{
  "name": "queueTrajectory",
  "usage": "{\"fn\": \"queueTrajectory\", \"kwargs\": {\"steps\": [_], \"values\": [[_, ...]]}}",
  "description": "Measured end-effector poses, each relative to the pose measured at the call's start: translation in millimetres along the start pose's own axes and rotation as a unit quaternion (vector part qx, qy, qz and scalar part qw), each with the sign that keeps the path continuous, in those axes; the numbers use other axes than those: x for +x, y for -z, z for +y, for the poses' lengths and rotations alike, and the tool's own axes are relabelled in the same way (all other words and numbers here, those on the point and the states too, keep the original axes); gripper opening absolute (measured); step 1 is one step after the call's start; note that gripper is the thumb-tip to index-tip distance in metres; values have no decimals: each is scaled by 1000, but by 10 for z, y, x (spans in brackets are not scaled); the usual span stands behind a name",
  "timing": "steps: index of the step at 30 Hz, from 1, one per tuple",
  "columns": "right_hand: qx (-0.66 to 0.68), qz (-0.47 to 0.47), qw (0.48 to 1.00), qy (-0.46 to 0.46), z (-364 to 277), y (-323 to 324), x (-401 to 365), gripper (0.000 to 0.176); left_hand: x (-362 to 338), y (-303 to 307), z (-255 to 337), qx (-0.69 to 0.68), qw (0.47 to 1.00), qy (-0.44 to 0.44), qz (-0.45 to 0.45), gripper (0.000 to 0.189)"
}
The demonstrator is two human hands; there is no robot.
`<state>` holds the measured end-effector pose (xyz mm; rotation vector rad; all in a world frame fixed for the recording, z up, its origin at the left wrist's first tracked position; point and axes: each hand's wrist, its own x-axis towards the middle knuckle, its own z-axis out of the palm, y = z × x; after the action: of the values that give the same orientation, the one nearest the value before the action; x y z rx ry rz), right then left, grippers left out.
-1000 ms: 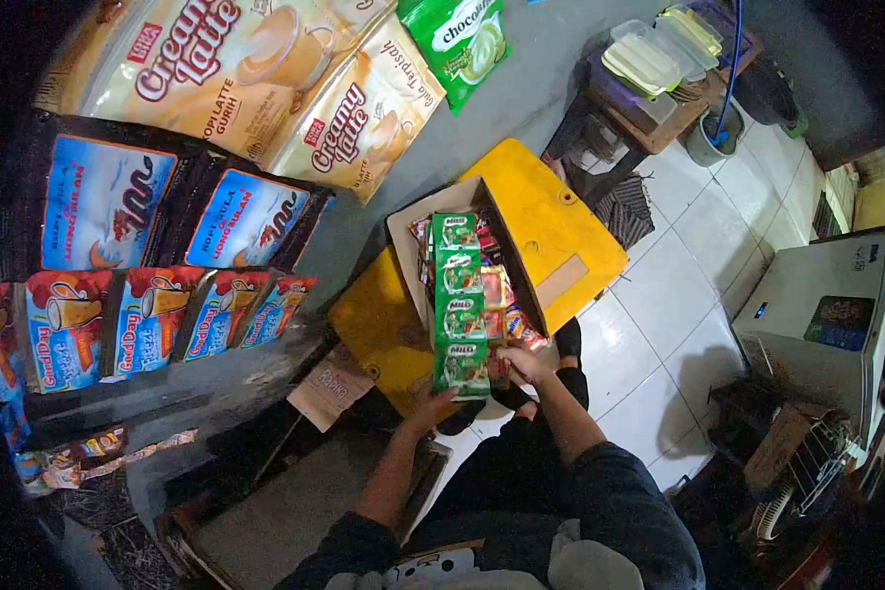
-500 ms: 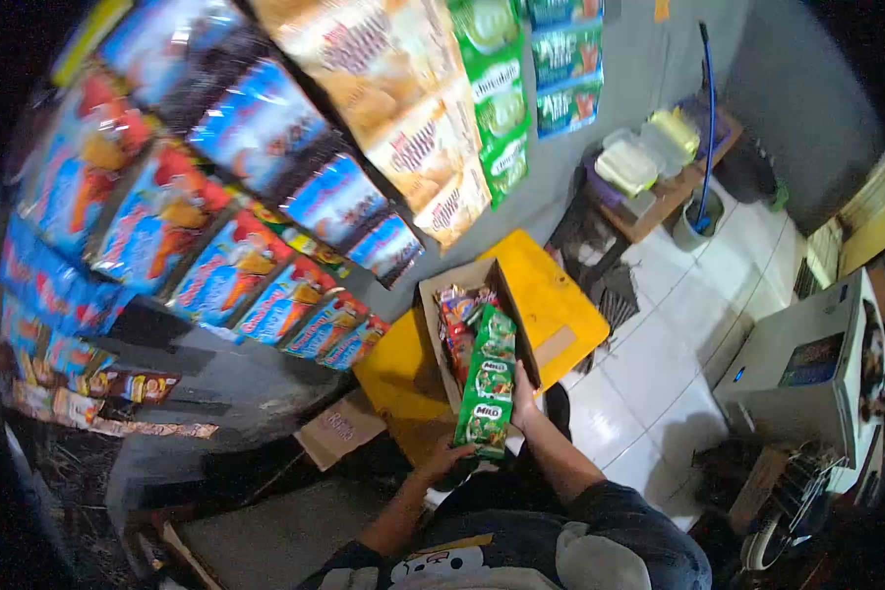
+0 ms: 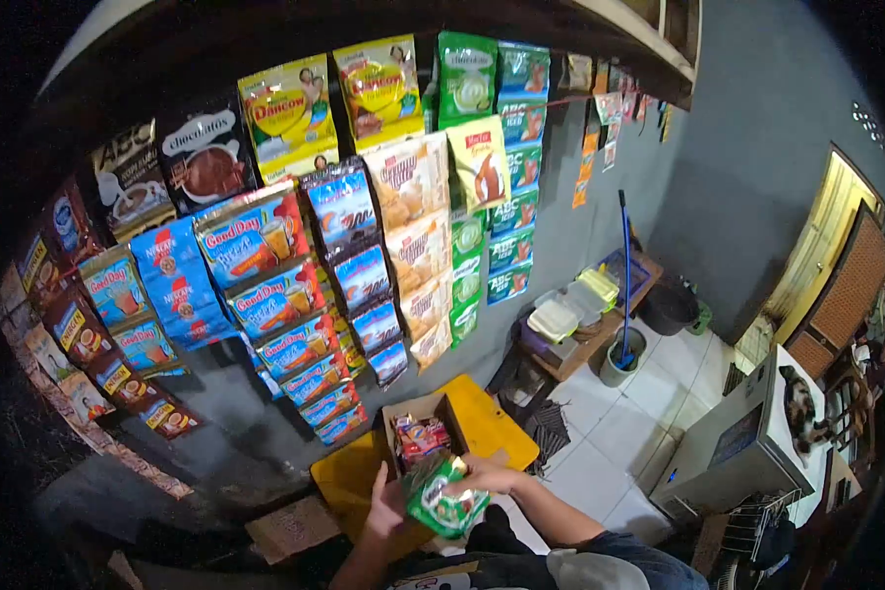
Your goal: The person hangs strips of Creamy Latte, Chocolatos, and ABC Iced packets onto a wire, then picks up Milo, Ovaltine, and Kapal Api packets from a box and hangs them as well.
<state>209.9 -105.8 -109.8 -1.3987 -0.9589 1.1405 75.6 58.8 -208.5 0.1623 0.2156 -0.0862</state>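
Observation:
A bunched strip of green Milo sachets point(image 3: 448, 501) is in front of my body, low in the head view. My right hand point(image 3: 484, 478) grips it from above on the right side, fingers wrapped over the packets. My left hand point(image 3: 387, 503) is at the strip's left edge with its thumb raised and apart from the fingers; whether it touches the packets is hard to make out. Just beyond the hands, an open cardboard box point(image 3: 391, 421) holds red sachets point(image 3: 423, 437). It rests on a yellow tabletop point(image 3: 487, 418).
Sachet strips, including Good Day point(image 3: 285, 295) and ABC point(image 3: 514, 211), hang along the grey wall. A bucket point(image 3: 619, 362) with a blue-handled stick stands on white tiles point(image 3: 605, 433). A cat point(image 3: 801, 411) lies on a white appliance point(image 3: 747, 447) at right. Flattened cardboard point(image 3: 290, 529) lies at lower left.
The Milo strip, stretched out between both hands before, is now bunched shorter. My right hand moved over its top and my left thumb came off the lower end. The view tilted up.

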Motion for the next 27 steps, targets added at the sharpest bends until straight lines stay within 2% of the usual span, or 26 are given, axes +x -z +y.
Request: {"fn": "queueTrajectory", "kwargs": {"steps": [1, 2, 4, 5, 7, 8, 10, 11, 12, 14, 16, 18, 19, 20, 22, 23, 24, 26, 27], "values": [[-37, -49, 997, 40, -380, -76, -101, 32, 39, -130, 46, -40, 999, -3, 7, 63], [-74, -74, 993, -52, -425, -92, -124, 32, 79, -94, 91, -38, 999, 0, 3, 63], [-91, -56, 994, 12, -316, -119, -158, 33, 150, 123, 200, 40, 994, -70, 72, 59], [-90, -54, 994, 10, -280, -110, -210, 33, 179, 227, 230, 40, 994, -67, 73, 59], [-85, -50, 991, 91, -264, -59, -287, 33, 214, 190, 269, 49, 966, -155, 201, 57], [-83, -51, 991, 93, -216, 19, -318, 33, 210, 176, 236, 51, 965, -156, 203, 57], [-87, -116, 989, 8, -267, 205, -400, 33, 115, -253, 105, 24, 962, -205, 178, 56], [-187, -84, 979, -15, -418, 317, -496, 31, 119, -252, 101, 7, 965, -209, 160, 54], [-185, -88, 979, -11, -397, 417, -517, 31, 118, -274, 83, 9, 963, -214, 162, 54], [-180, -112, 976, 57, -319, 682, -489, 33, 138, -356, 29, -2, 969, -234, 83, 52], [-164, -128, 973, 97, -277, 912, -444, 38, 160, -491, 9, 29, 960, -268, 82, 49], [-290, -126, 947, -59, -309, 1179, -400, 43, 176, -528, 22, 106, 937, -332, 27, 48], [-219, -71, 971, -61, -269, 1257, -433, 44, 157, -717, 2, 51, 956, -289, -15, 46], [-224, -75, 970, -53, -250, 1365, -465, 44, 209, -863, -59, 55, 953, -297, -19, 46], [-101, 25, 992, -78, -174, 1560, -558, 42, 280, -1178, -230, 104, 945, -311, 8, 42], [-58, 55, 990, -119, -33, 1693, -577, 35, 343, -1370, -344, 161, 933, -321, 17, 42], [-52, 45, 991, -118, 154, 1839, -588, 35, 456, -1497, -421, 164, 931, -326, 26, 42], [-171, 162, 968, 89, 449, 2110, -620, 26, 721, -1753, -571, 148, 904, -401, 14, 43], [-168, 152, 970, 88, 458, 2184, -674, 26, 802, -2134, -739, 155, 909, -388, 6, 42]]}}
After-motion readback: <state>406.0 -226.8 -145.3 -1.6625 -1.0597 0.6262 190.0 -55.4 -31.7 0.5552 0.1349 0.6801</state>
